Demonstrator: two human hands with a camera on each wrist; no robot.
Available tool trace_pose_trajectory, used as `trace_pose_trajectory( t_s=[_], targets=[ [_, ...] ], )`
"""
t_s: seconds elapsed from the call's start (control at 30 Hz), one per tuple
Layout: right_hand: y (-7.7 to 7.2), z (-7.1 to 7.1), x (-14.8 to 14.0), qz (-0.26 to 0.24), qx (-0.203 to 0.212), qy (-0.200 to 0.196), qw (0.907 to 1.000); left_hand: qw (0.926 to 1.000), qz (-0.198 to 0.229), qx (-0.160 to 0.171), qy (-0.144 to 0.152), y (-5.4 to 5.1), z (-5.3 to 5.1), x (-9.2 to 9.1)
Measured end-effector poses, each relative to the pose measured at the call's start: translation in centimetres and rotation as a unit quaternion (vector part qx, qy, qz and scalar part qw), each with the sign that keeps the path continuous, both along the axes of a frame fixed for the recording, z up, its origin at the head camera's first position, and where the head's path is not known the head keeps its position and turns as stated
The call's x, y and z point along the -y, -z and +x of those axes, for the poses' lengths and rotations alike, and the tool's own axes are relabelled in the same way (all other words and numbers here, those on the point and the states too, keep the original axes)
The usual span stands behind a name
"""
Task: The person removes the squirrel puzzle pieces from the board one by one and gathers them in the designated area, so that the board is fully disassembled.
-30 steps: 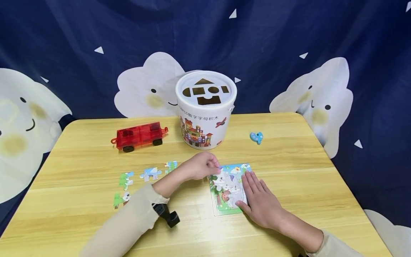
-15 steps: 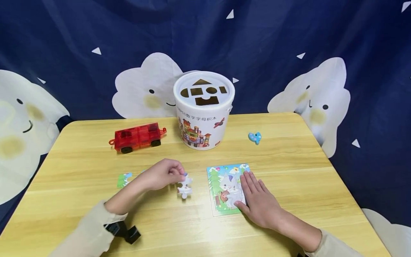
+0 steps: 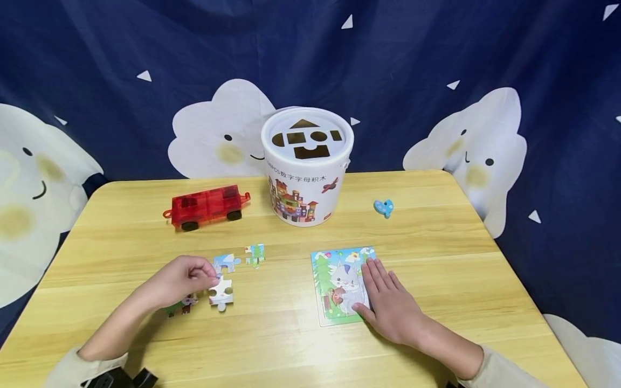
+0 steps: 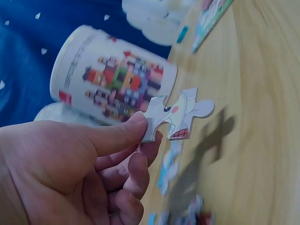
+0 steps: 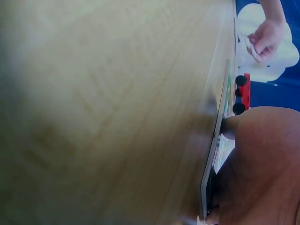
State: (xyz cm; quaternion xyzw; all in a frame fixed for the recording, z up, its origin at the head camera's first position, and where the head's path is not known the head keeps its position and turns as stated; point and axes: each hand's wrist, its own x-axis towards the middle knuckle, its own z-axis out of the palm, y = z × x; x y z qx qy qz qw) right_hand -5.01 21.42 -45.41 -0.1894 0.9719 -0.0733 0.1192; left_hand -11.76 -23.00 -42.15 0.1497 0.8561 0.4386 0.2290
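My left hand pinches a white jigsaw piece between thumb and fingers, held just above the table's left part. Part of a printed animal face shows on it in the left wrist view. Near that hand lie a blue-and-white jigsaw piece, a green tree piece and a partly hidden green-and-brown piece. My right hand rests flat, fingers straight, over the right side of a square jigsaw puzzle with a grey cartoon animal. The hand covers part of the picture.
A white block bucket with shaped holes in its lid stands at the back middle. Left of it is a red toy wagon, and a small blue toy piece lies to its right. Behind the table hangs a dark blue curtain.
My left hand has moved from the puzzle's upper left edge to the left, carrying the white jigsaw piece away. The right hand stays on the puzzle.
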Motion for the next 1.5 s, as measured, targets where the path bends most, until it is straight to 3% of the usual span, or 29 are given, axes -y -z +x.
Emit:
trace_pose_trajectory(
  t_s=[0.13,0.37,0.53,0.7,1.17,1.5],
  targets=[
    [0.0,0.0,0.0,0.002,-0.006,-0.002,1.0000,0.9995,-0.020,0.006,-0.022,0.4,0.2,0.9],
    [0.1,0.0,0.0,0.003,-0.001,-0.002,1.0000,0.9985,-0.041,-0.029,-0.022,1.2,0.2,0.4],
    [0.1,-0.1,0.1,0.001,-0.001,-0.003,1.0000,0.9935,-0.089,-0.061,-0.035,1.6,0.3,-0.3],
    [0.1,-0.1,0.2,0.001,0.000,-0.005,1.0000,0.9884,-0.128,-0.055,-0.061,1.4,0.5,-0.6],
    [0.1,-0.1,0.1,-0.002,0.003,0.003,1.0000,0.9876,-0.135,-0.038,-0.071,0.9,0.6,-0.6],
    [0.1,-0.2,-0.2,-0.053,-0.006,0.031,0.9981,0.9931,-0.092,-0.055,-0.049,-0.4,0.6,-1.4]
  ],
)
